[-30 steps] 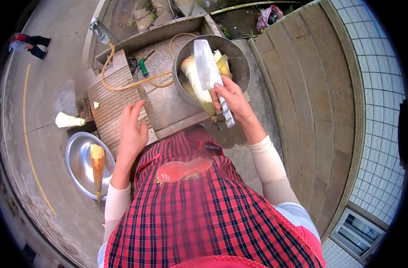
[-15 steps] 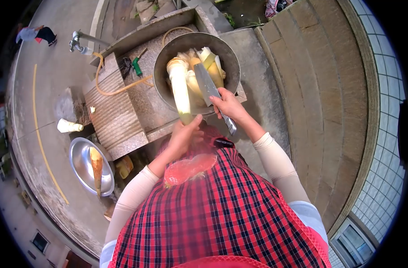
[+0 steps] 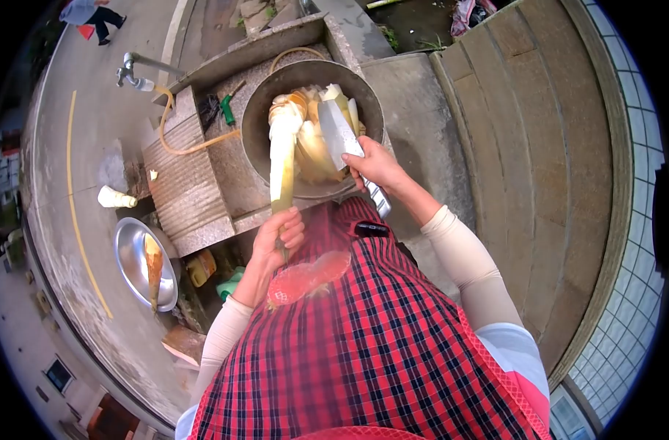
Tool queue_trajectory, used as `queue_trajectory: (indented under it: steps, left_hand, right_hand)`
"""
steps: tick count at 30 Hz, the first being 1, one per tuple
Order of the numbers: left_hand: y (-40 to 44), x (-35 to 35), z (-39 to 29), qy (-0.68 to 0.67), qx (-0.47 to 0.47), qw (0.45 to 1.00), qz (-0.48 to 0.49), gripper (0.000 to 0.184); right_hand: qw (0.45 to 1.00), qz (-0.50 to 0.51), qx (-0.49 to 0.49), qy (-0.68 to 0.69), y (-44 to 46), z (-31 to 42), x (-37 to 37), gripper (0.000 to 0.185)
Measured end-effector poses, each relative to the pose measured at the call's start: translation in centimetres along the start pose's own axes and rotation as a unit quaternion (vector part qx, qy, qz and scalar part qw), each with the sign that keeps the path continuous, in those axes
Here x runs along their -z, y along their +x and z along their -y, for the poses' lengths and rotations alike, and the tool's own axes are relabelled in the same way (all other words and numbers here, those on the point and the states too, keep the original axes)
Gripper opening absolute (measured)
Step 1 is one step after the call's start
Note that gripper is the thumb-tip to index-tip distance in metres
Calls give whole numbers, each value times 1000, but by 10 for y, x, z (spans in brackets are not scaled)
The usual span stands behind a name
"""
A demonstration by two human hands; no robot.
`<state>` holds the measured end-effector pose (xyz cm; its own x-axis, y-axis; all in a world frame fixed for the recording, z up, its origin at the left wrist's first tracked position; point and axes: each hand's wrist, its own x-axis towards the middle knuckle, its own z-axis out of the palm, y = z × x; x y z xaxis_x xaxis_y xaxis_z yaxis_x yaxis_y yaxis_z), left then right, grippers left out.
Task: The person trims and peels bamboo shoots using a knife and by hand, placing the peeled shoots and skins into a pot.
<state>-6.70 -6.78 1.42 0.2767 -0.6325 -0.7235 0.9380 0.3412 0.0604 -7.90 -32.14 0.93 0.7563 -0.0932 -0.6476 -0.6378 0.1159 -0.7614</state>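
Note:
My left hand (image 3: 277, 236) is closed around the narrow lower end of a pale, partly peeled bamboo shoot (image 3: 282, 158). The shoot's thick, brown-tinged end rests over a large grey metal pot (image 3: 256, 126). My right hand (image 3: 378, 163) grips the handle of a broad-bladed kitchen knife (image 3: 336, 134). Its blade points up and left over the pot, to the right of the shoot and apart from it. Pale and yellowish sheath pieces (image 3: 316, 158) fill the pot's middle; the blade covers some of them.
The pot stands at a stone sink with a ridged slab (image 3: 184, 172), an orange hose (image 3: 195, 152), a tap (image 3: 129, 72) and a green nozzle (image 3: 226, 110). To the left, a steel bowl (image 3: 129, 253) holds a brown shoot (image 3: 154, 265). A person (image 3: 96, 15) walks on the road.
My left hand has moved left and slightly down, now wrapped more fully around the shoot's thin end. The shoot has swung with it. The walking person is farther up and right in view.

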Motion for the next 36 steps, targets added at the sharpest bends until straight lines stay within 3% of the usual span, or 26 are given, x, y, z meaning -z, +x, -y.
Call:
queue_trajectory:
  steps: [7, 9, 10, 13, 16, 21, 32, 36]
  left_hand:
    - [12, 8, 24, 42, -37, 998, -5, 22]
    - [9, 0, 26, 37, -50, 997, -39, 32]
    - [11, 1, 27, 57, -52, 995, -64, 47]
    - [12, 7, 29, 34, -57, 996, -59, 59]
    - [11, 5, 33, 77, -54, 987, -130, 66]
    - [5, 6, 36, 97, -59, 982, -148, 60]
    - [5, 8, 31, 63, 9, 991, -119, 55]
    - [6, 5, 32, 83, -6, 991, -106, 53]
  right_hand:
    - [997, 35, -69, -12, 11, 10, -24, 13]
    - [995, 48, -82, -11, 14, 14, -34, 15]
    - [995, 54, -86, -17, 15, 15, -39, 15]
    - [995, 44, -89, -27, 17, 15, -52, 18]
    - [996, 28, -74, -31, 24, 8, -60, 18]
    - [995, 20, -97, -25, 12, 15, -72, 19]
    - [981, 18, -140, -135, 0, 32, -86, 20]
    - [973, 19, -146, -178, -2, 51, -94, 17]
